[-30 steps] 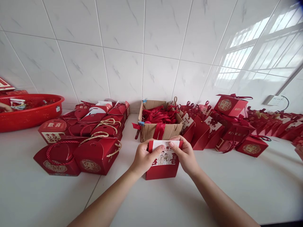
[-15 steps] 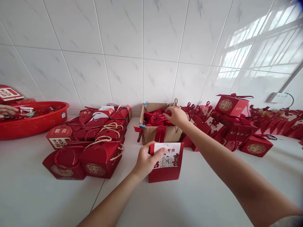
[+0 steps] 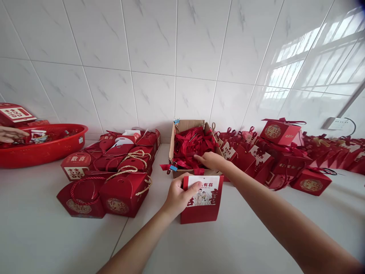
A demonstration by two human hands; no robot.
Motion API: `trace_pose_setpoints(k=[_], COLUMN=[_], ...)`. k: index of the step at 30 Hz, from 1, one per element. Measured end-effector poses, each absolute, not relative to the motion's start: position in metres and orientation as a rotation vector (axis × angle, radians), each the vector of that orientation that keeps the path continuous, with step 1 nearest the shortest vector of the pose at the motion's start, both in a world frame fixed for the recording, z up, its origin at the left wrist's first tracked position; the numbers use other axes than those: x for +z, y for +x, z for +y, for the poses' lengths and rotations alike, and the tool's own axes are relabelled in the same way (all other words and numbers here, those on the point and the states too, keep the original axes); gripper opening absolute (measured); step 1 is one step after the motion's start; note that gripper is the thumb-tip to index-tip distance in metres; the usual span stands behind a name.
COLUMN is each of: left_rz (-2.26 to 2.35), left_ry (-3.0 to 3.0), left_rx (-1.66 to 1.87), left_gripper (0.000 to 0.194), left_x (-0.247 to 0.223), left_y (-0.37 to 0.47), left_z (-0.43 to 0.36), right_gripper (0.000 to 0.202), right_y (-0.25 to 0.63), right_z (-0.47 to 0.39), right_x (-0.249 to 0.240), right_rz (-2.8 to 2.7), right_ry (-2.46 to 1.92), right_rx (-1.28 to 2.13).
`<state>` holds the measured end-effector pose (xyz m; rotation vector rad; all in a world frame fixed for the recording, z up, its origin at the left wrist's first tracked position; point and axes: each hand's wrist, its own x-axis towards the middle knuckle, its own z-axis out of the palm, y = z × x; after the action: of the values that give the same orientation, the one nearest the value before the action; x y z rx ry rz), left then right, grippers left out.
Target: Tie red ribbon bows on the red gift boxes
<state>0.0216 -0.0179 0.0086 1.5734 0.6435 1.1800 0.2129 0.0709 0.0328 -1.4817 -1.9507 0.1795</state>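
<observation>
My left hand (image 3: 179,196) is closed on the upper left edge of a red paper gift box (image 3: 199,215), thumb over its white printed card. The gift box stands upright on the white surface in front of me. Behind it, a cardboard box (image 3: 171,144) full of red ribbons (image 3: 191,142) leans toward me. At its front right, my right hand (image 3: 212,160) reaches in with fingers closed on a red ribbon; some fingertips are hidden. A blue-handled clip (image 3: 173,168) sits on the cardboard box's front left corner.
Left stand red boxes with rope handles (image 3: 118,194); beyond them, another person's hand (image 3: 13,134) is at a red plastic basin (image 3: 57,146). On the right are rows of red gift boxes (image 3: 242,160) and a stack with a ribboned box (image 3: 281,131). A tiled wall (image 3: 154,99) rises behind.
My right hand has moved down and toward me at the cardboard box. The cardboard box's front rim has dropped, showing more ribbons. My left hand still holds the gift box.
</observation>
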Motion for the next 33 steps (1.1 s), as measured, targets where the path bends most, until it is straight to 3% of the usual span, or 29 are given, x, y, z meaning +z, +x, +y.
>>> trace_pose_setpoints(k=[3, 7, 9, 13, 18, 28, 33], left_rz=[0.635, 0.647, 0.645, 0.672, 0.809, 0.853, 0.857], left_ry=[1.582, 1.59, 1.609, 1.664, 1.673, 1.625, 1.558], left_rx=[1.19, 1.179, 1.192, 1.259, 1.287, 1.176, 1.111], left_gripper=[0.032, 0.029, 0.026, 0.018, 0.031, 0.027, 0.032], left_x=[0.008, 0.005, 0.004, 0.005, 0.004, 0.006, 0.009], left_y=[0.021, 0.019, 0.02, 0.02, 0.02, 0.019, 0.018], left_z=[-0.017, -0.016, -0.016, -0.019, -0.027, -0.03, -0.032], right_gripper=[0.016, 0.052, 0.057, 0.051, 0.048, 0.031, 0.046], right_y=[0.201, 0.185, 0.183, 0.184, 0.184, 0.19, 0.193], right_z=[0.059, 0.049, 0.049, 0.053, 0.054, 0.052, 0.052], right_x=[0.037, 0.046, 0.046, 0.033, 0.021, 0.024, 0.017], right_rz=[-2.13, -2.423, -2.536, -2.432, -2.248, -1.936, -1.854], right_ry=[-1.487, -1.249, -1.164, -1.318, -1.428, -1.619, -1.775], right_rx=[0.031, -0.08, -0.04, 0.018, -0.067, -0.266, -0.28])
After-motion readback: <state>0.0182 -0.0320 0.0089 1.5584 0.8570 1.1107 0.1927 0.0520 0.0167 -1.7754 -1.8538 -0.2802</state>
